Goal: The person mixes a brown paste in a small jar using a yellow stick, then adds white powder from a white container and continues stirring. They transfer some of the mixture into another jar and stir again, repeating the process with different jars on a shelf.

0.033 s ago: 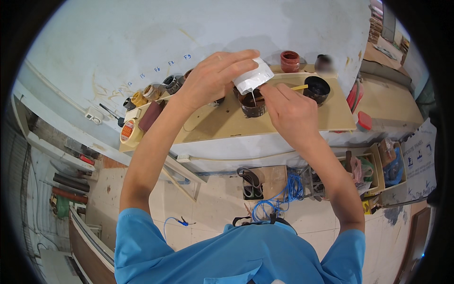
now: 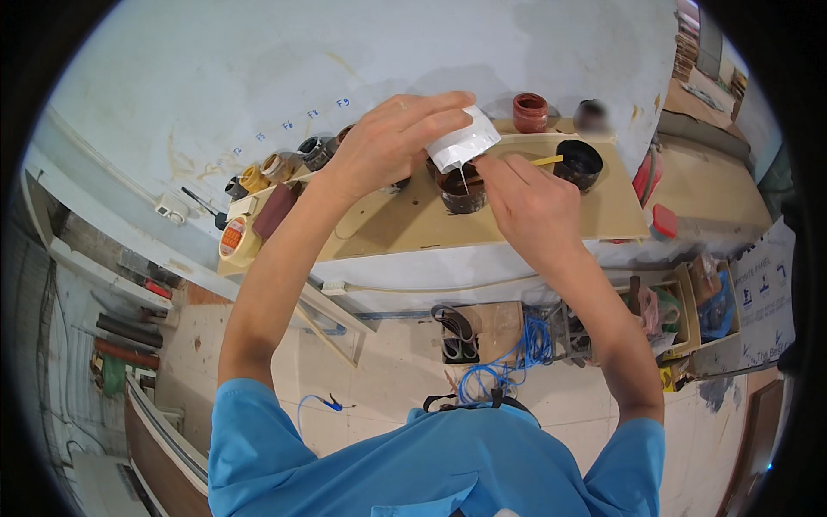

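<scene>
My left hand (image 2: 392, 142) is closed round a white container (image 2: 461, 142) and tips it mouth-down. A thin pale stream (image 2: 463, 177) runs from its lip into a dark, paint-stained cup (image 2: 463, 202) on the shelf. Close by on the right, my right hand (image 2: 536, 207) is closed in a pinch at the cup's rim. A thin yellow stick (image 2: 547, 159) runs through its fingers, one end at the cup and the other pointing right. Beyond that end stands a black bowl (image 2: 578, 164).
The cream shelf (image 2: 388, 233) runs along the wall. Several small paint jars (image 2: 276, 164) line its back left, near a tape roll (image 2: 234, 237) and a brown block (image 2: 276, 212). A red-brown jar (image 2: 530, 112) stands behind. Below lie a blue hose (image 2: 538, 336) and boxes (image 2: 504, 332).
</scene>
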`<state>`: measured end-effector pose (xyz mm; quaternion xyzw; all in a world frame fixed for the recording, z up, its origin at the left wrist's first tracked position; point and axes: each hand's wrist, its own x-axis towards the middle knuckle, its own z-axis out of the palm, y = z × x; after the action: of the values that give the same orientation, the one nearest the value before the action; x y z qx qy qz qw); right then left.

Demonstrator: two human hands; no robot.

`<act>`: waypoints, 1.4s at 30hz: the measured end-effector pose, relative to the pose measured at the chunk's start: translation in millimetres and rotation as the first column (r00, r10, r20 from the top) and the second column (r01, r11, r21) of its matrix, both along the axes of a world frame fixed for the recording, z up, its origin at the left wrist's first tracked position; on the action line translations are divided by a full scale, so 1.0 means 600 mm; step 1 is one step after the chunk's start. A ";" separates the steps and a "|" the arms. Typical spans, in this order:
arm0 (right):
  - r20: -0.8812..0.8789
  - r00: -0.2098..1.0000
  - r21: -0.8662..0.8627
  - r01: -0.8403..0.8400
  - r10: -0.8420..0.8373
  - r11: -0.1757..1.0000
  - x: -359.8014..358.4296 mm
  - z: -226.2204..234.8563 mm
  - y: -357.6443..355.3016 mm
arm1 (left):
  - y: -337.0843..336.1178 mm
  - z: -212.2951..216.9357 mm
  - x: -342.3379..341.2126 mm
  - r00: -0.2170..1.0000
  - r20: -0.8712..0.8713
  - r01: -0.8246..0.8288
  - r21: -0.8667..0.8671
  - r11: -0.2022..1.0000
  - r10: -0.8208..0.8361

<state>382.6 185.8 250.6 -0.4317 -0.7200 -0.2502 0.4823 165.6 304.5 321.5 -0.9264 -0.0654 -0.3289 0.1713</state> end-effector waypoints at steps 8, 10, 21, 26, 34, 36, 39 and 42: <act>-0.061 0.997 0.047 -0.036 0.038 0.998 0.004 -0.002 0.002 | -0.001 -0.003 0.001 1.000 0.004 -0.006 -0.011 1.000 0.006; -0.053 0.998 0.024 -0.046 0.047 0.999 0.002 -0.003 0.002 | -0.003 -0.003 0.002 1.000 0.005 -0.005 -0.017 1.000 0.005; -0.047 0.999 -0.025 -0.020 0.019 1.000 0.009 -0.008 -0.001 | -0.004 -0.001 -0.005 1.000 -0.009 -0.028 0.041 0.999 0.029; -0.060 0.997 -0.009 -0.049 0.049 0.999 0.011 -0.014 -0.006 | -0.007 -0.005 -0.008 0.999 0.009 -0.033 0.023 0.999 0.033; -0.077 0.996 -0.036 -0.054 0.052 0.998 0.009 -0.012 -0.012 | -0.003 -0.008 -0.002 0.998 0.043 -0.037 0.038 0.999 0.035; -0.099 0.993 -0.055 -0.075 0.070 0.996 0.011 -0.014 -0.018 | -0.007 -0.012 -0.006 0.995 0.062 -0.084 0.026 0.996 0.083; -0.105 0.992 -0.043 -0.070 0.065 0.997 0.016 -0.015 -0.021 | -0.006 -0.015 -0.012 0.978 0.142 -0.152 -0.001 0.988 0.151; -0.093 0.994 -0.047 -0.056 0.051 0.997 0.018 -0.014 -0.018 | -0.007 -0.016 -0.013 0.967 0.202 -0.146 -0.054 0.988 0.153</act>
<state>393.3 174.7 242.0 -0.4350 -0.7144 -0.1993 0.5106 157.7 300.1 311.7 -0.8829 -0.1587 -0.4078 0.1701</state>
